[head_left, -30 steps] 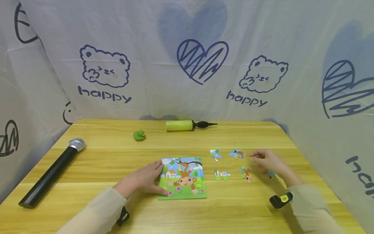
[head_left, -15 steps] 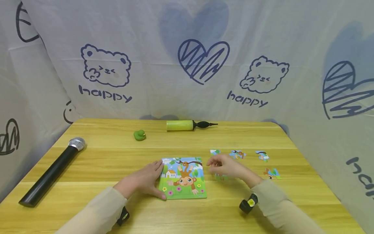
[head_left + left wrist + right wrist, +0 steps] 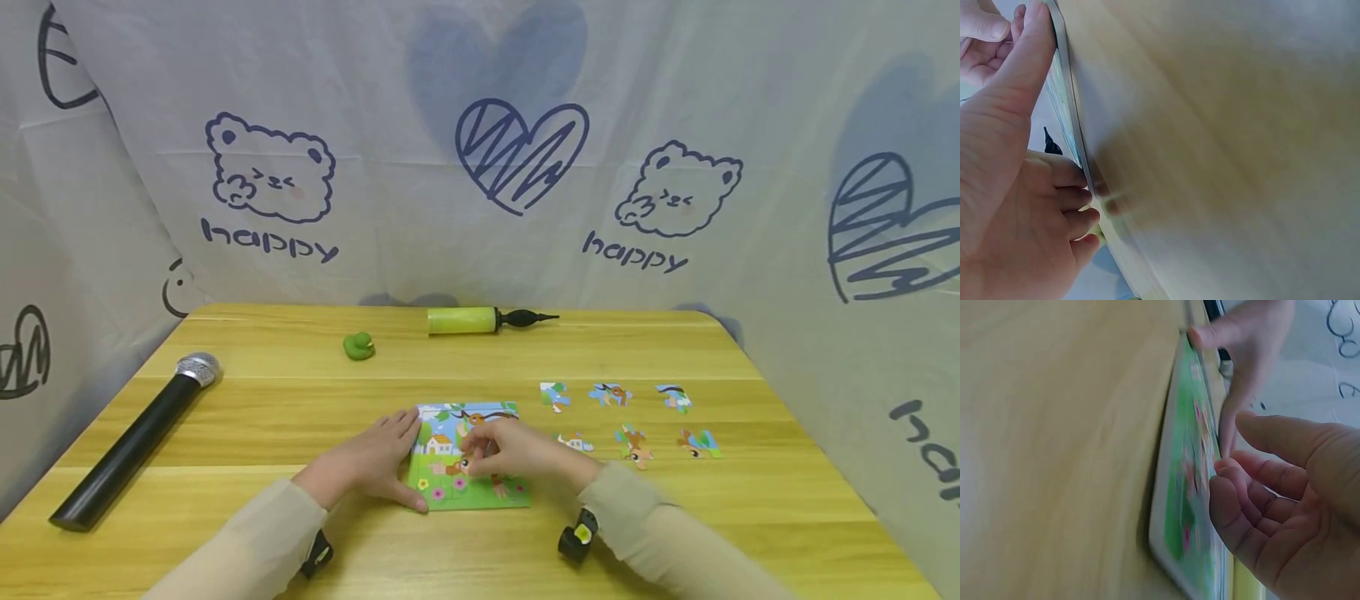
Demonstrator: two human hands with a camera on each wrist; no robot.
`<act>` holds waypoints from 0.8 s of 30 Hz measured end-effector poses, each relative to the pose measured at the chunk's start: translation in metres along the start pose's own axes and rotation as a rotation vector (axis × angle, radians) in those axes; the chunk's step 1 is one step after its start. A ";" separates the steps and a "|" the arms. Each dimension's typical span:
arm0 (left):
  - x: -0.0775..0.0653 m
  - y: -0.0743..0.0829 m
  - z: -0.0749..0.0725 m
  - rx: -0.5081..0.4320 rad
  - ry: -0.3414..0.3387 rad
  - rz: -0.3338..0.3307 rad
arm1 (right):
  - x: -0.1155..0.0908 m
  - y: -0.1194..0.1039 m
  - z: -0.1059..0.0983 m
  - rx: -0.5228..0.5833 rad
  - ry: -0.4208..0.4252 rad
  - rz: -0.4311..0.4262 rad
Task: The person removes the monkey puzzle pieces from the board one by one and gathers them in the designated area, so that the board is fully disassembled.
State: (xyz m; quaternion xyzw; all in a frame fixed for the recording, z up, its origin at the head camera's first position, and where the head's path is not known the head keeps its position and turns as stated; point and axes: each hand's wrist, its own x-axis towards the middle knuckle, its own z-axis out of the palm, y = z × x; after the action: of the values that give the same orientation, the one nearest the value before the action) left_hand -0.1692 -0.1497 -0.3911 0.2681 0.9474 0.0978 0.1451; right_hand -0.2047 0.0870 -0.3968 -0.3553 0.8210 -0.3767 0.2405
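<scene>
A square jigsaw puzzle board (image 3: 468,498) with a monkey and a small house on it lies on the wooden table. My left hand (image 3: 371,465) rests along its left side, thumb at the near corner and fingers spread up the edge. Over the middle of the picture hovers my right hand (image 3: 513,454), hiding part of the monkey. In the right wrist view that hand's fingers (image 3: 1225,497) are loosely bent, the thumb stands apart, and nothing is between them. Right of the board several loose puzzle pieces lie in two rows, among them a house piece (image 3: 576,442) and a monkey-face piece (image 3: 636,454).
A black microphone (image 3: 135,450) with a silver head lies at the left. Toward the back are a green toy duck (image 3: 359,346) and a yellow-green hand pump (image 3: 462,321) with a black nozzle. A printed white cloth (image 3: 390,200) hangs behind the table.
My right hand has moved left from the far loose pieces, across the nearer ones, to over the board. The left hand stays at the board's left edge.
</scene>
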 end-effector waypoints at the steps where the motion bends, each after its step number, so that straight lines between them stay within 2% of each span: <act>1: 0.000 0.000 0.000 0.000 0.000 -0.001 | 0.002 -0.002 0.002 -0.011 -0.009 -0.001; 5: 0.000 0.001 -0.001 -0.001 -0.004 -0.007 | 0.010 -0.012 0.011 -0.064 -0.037 0.022; 10: 0.001 0.002 -0.002 0.009 -0.007 -0.002 | 0.017 -0.021 0.020 -0.211 -0.036 0.060; 15: 0.001 0.003 -0.003 0.016 -0.012 0.000 | 0.019 -0.027 0.025 -0.330 -0.024 0.061; 24: 0.002 0.002 -0.001 0.007 -0.014 -0.006 | 0.018 -0.028 0.026 -0.329 -0.026 0.069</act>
State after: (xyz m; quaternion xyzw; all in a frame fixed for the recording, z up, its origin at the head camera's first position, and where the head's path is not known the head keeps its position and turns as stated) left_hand -0.1704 -0.1471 -0.3899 0.2664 0.9475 0.0922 0.1510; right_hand -0.1880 0.0483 -0.3925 -0.3663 0.8801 -0.2240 0.2024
